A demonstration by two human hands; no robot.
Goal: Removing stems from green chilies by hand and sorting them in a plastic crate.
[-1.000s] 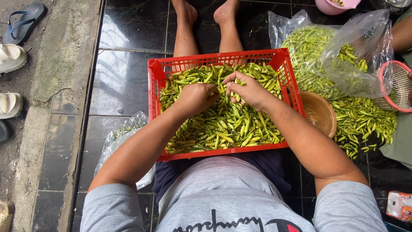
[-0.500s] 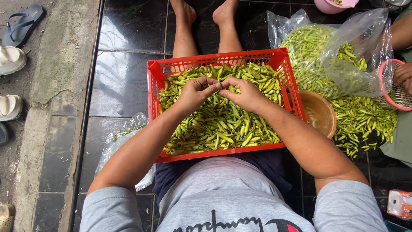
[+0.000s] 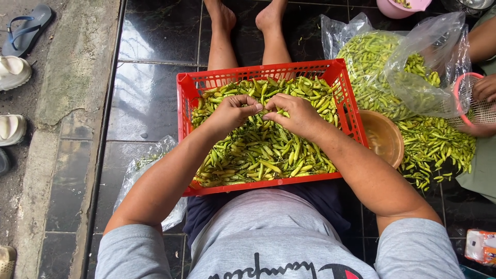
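Observation:
A red plastic crate rests on my lap, filled with several green chilli peppers. My left hand and my right hand meet over the middle of the crate, fingertips pinched together on one green chilli between them. My bare legs stretch out on the dark tiles beyond the crate.
A brown bowl sits right of the crate. A clear plastic bag and loose chillies lie at the right. Another person's hand holds a pink sieve. A plastic bag lies left. Sandals stand on the concrete.
My hands rose from the pile and came together at the crate's middle, fingertips now pinching a chilli. The other person's hand came in at the right edge.

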